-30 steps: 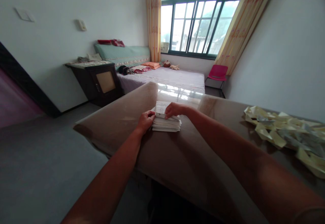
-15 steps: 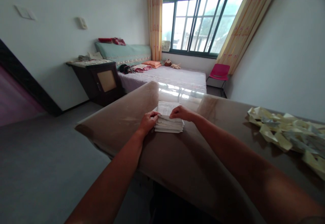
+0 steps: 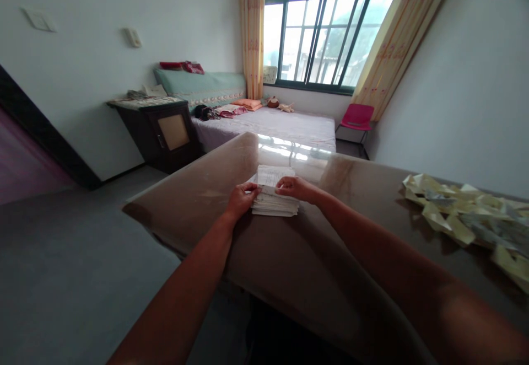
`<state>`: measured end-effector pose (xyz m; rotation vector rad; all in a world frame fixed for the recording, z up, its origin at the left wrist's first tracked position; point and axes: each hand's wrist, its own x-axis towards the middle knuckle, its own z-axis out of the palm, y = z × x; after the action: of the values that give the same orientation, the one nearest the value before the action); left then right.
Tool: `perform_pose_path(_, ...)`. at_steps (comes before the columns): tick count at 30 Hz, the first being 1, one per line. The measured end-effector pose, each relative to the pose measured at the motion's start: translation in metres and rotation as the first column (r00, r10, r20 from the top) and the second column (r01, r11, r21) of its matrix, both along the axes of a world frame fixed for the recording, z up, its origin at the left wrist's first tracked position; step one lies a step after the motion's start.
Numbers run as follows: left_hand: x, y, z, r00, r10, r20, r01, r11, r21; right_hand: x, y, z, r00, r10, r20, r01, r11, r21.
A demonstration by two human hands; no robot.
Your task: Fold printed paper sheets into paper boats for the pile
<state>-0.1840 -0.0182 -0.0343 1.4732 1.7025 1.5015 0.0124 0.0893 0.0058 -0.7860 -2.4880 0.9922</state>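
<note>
A stack of printed paper sheets (image 3: 275, 208) lies on the brown table (image 3: 206, 194), its front edges fanned unevenly. On the left side, my left hand (image 3: 242, 197) pinches the near edge of the top sheet (image 3: 270, 176) between thumb and fingers. My right hand (image 3: 292, 187) is closed on the same sheet at its right side, fingertips pressed together at the near edge. That edge looks raised or folded over between the two hands. The fingertips partly cover it, so the exact fold cannot be made out.
Folded yellowish and grey paper pieces (image 3: 467, 210) are heaped on the table at the right. Beyond the table stand a bed (image 3: 289, 122), a dark cabinet (image 3: 161, 133) and a pink chair (image 3: 357, 117). The table's left corner (image 3: 128, 206) juts over the floor.
My right hand has lowered slightly, its knuckles coming down toward the stack. The left hand has barely shifted, and both still hold the sheet's near edge.
</note>
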Motion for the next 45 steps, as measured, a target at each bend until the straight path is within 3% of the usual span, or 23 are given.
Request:
perform_pose_path(3, 0.001, 0.000, 0.002, 0.999, -0.004, -0.042, 0.005, 1.000, 0.023, -0.003, -0.006, 0.014, 0.987, 0.155, 0.052, -0.157, 0.986, 0.050)
perform_pose_path(5, 0.001, -0.001, 0.004, 0.997, -0.013, -0.076, 0.016, 0.999, 0.038, -0.007, -0.012, 0.022, 0.981, 0.185, 0.059, -0.191, 0.974, 0.118)
perform_pose_path(10, 0.001, -0.001, 0.007, 0.991, -0.037, -0.128, 0.042, 0.999, 0.034, -0.014, -0.040, 0.041, 0.992, -0.094, -0.087, 0.118, 0.936, 0.332)
perform_pose_path(12, 0.001, -0.002, 0.008, 0.990, -0.042, -0.134, 0.046, 0.999, 0.025, -0.014, -0.054, 0.045, 0.989, -0.033, -0.141, 0.073, 0.956, 0.285)
perform_pose_path(15, 0.000, -0.002, 0.007, 0.990, -0.040, -0.132, 0.043, 0.999, 0.019, -0.010, -0.066, 0.043, 0.965, 0.111, -0.237, -0.094, 0.992, 0.081)
perform_pose_path(17, 0.000, -0.002, 0.007, 0.992, -0.027, -0.126, 0.030, 0.999, 0.021, -0.006, -0.066, 0.035, 0.956, 0.102, -0.274, -0.121, 0.991, -0.052)
perform_pose_path(19, 0.000, -0.002, 0.006, 0.993, -0.015, -0.119, 0.017, 1.000, 0.021, 0.000, -0.060, 0.028, 0.963, -0.030, -0.269, 0.014, 0.998, -0.062)
perform_pose_path(22, 0.001, -0.003, 0.006, 0.993, -0.022, -0.115, 0.024, 1.000, 0.012, 0.007, -0.046, 0.024, 0.928, -0.246, -0.278, 0.280, 0.956, 0.088)
perform_pose_path(24, 0.002, -0.004, 0.008, 0.992, -0.040, -0.120, 0.041, 0.999, 0.005, 0.009, -0.039, 0.024, 0.925, -0.265, -0.271, 0.311, 0.940, 0.141)
perform_pose_path(30, 0.003, -0.006, 0.013, 0.979, -0.118, -0.164, 0.115, 0.993, -0.029, -0.003, -0.030, 0.015, 0.992, -0.061, -0.109, 0.087, 0.962, 0.259)
perform_pose_path(35, -0.002, -0.004, 0.009, 0.978, -0.018, -0.210, 0.015, 1.000, -0.016, -0.010, -0.022, 0.005, 0.983, -0.110, 0.148, 0.054, 0.940, 0.338)
perform_pose_path(39, -0.006, -0.001, 0.004, 0.970, 0.025, -0.244, -0.031, 0.999, -0.021, -0.018, -0.015, 0.013, 0.920, -0.115, 0.374, -0.031, 0.932, 0.361)
perform_pose_path(45, -0.005, 0.000, 0.003, 0.963, 0.032, -0.267, -0.041, 0.999, -0.030, -0.032, -0.003, 0.030, 0.925, -0.122, 0.360, 0.022, 0.963, 0.268)
